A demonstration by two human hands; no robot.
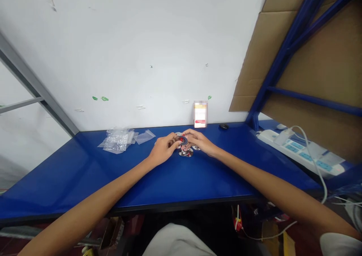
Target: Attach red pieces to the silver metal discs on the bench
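Note:
Both hands meet over the middle of the blue table. My left hand (pixel 164 149) pinches a dark grey metal ring (pixel 184 140) between thumb and fingers; red shows through its opening. On the ring's other side, my right hand (pixel 200 142) is curled, its fingers partly touching it. Shiny round metal discs (pixel 186 152) lie on the table just below the fingers, overlapping each other. A further pale disc-like piece (pixel 196 147) shows under my right hand. The fingers hide part of this group, and the exact kind of the pieces is too small to tell.
A pile of clear plastic bags (pixel 115 140) lies left on the blue table (pixel 141 184). A phone with a blurred screen (pixel 200 114) leans on the wall, near a small black object (pixel 224 126). At right is a white power strip (pixel 301 152) with a cable.

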